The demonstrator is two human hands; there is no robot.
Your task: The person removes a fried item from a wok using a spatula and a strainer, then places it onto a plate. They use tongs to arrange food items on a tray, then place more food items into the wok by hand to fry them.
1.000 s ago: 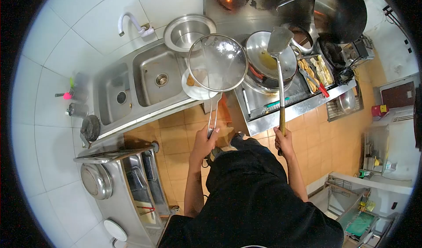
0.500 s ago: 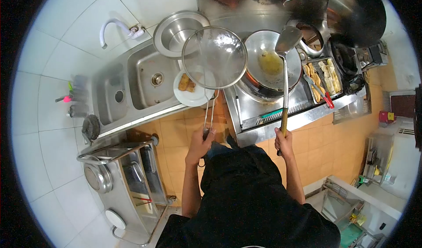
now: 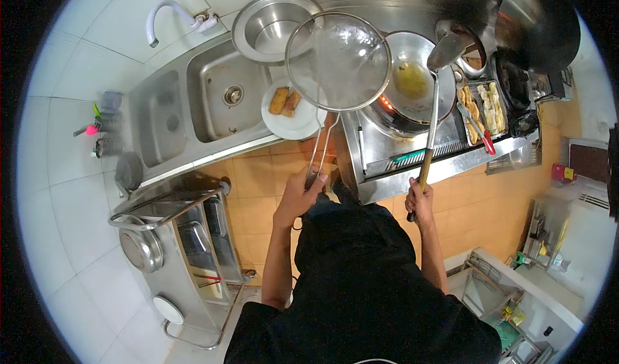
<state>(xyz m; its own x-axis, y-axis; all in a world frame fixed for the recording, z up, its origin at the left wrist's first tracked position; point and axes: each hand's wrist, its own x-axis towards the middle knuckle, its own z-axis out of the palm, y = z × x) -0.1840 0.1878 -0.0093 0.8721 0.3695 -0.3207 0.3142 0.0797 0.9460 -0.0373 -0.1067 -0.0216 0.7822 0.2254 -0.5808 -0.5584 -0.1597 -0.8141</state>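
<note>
Strainer (image 3: 338,61) is uncovering more plate (image 3: 291,127); your left hand (image 3: 300,191) is gripping it, right hand (image 3: 420,203) clamping spatula (image 3: 432,116); likely needing level handling.

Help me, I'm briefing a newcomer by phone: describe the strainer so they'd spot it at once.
Start at the metal double sink, then the stove to its right. Between them, in the left hand, is the strainer: round, on a wire handle. Unlike the metal bowl and white plate beside it, it is see-through mesh.
</note>
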